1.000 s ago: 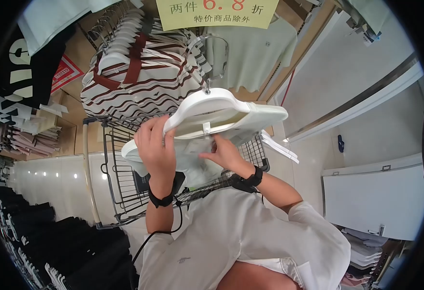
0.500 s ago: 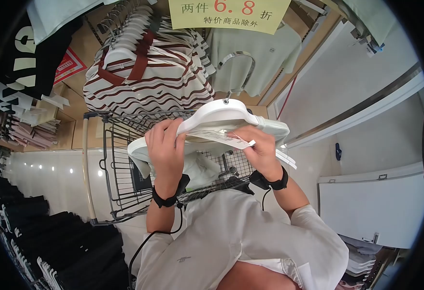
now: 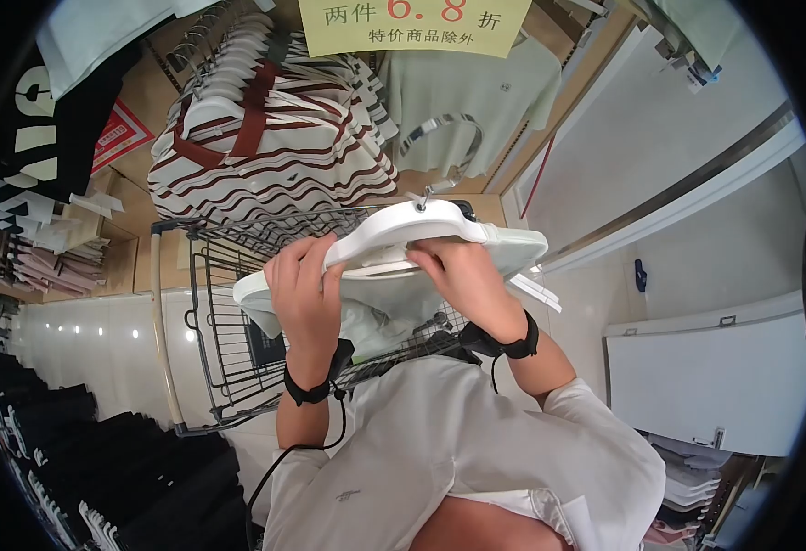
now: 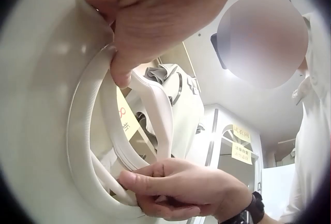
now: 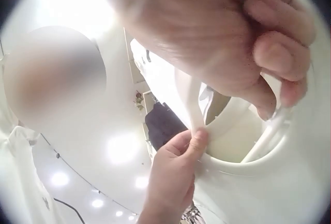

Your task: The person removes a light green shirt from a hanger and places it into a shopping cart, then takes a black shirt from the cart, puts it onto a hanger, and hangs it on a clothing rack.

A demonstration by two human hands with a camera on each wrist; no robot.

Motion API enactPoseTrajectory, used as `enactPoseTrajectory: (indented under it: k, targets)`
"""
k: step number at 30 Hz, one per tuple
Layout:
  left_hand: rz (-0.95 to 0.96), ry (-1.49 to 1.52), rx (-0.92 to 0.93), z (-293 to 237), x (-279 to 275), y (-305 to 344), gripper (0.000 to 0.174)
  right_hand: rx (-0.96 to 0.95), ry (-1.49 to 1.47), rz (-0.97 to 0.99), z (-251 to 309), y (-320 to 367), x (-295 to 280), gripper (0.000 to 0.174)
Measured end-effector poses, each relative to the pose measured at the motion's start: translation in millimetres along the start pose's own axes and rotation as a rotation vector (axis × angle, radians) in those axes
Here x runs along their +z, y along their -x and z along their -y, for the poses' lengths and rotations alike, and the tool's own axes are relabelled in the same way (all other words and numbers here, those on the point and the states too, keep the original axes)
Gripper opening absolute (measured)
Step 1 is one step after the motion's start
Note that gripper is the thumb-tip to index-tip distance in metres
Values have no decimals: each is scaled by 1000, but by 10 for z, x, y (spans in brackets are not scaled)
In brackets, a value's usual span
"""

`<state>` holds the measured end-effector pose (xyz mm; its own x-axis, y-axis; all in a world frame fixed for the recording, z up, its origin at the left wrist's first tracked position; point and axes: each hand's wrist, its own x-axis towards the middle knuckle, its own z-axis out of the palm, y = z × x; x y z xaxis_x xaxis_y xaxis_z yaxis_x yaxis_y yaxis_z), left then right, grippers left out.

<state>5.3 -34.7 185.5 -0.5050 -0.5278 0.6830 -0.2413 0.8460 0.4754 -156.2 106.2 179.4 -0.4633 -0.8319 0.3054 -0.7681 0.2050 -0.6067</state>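
A pale garment [image 3: 384, 286] hangs on a white hanger [image 3: 403, 219] whose metal hook points away from the person. On its left side the left hand [image 3: 306, 296] grips the hanger and collar together, thumb inside the neck opening. The right hand [image 3: 467, 283] has curled fingers in the neck opening; in the left wrist view this right hand [image 4: 191, 188] pinches the collar [image 4: 80, 115] near the hanger's lower bar. The right wrist view shows the left hand's thumb [image 5: 198, 141] against the collar. What lies inside the right hand's fingers is hidden.
A wire cart [image 3: 224, 321] stands beneath the garment, with pale cloth inside. Striped shirts [image 3: 274, 165] hang behind it, under a yellow sign [image 3: 412, 26]. Dark clothes [image 3: 146, 477] hang at lower left; a white panel [image 3: 706, 386] stands at right.
The white paper tag seen by the right hand half a second ago no longer shows. The right hand has moved slightly left and into the neck opening; the left hand keeps its grip.
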Motion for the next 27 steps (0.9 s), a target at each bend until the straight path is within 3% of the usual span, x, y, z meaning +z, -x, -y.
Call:
enactPoseTrajectory:
  k: [3,6,10,12,13,15,16,18,19,20,22,23,25,27]
  targets:
    - [-9,-2,2,13,4,1,28,159,46,77,204,33,-115,26]
    - [-19,-12,-9,27,-11,-34,28,20,-6,134,206,82,-52,26]
    - [-88,-59,1,128,-42,-60,27,39,-56,98,252,130,-116,21]
    - [-106,-76,-22,224,-157,-98,29,-230,-167,-313,98,235,-87,22]
    - [-161,-87,-106,226,-238,-135,28,-226,-166,-317,-35,329,-82,22]
    - [-217,-95,-180,245,-405,-226,28,132,-248,-395,-364,500,-14,38]
    - [-269,-114,-156,256,-491,-265,26,136,-248,-404,-485,498,91,38]
    - [-321,-120,-119,233,-620,-384,25,151,-83,-770,-774,424,271,54]
    - [-348,-136,-106,203,-682,-442,24,319,-222,-676,-893,418,338,62]
    - [-378,-153,-92,155,-738,-506,23,317,-220,-685,-1025,369,338,62]
    - [-386,-129,-123,61,-853,-633,20,127,-98,-502,-1205,251,217,50]
    - [-429,-146,-85,69,-918,-708,18,129,-100,-509,-1223,239,124,50]
    - [-477,-156,-32,84,-1089,-864,17,495,-481,-268,-1135,172,-161,41]
    - [-573,-220,-128,108,-1311,-1006,17,411,-544,-402,-1227,162,-280,38]
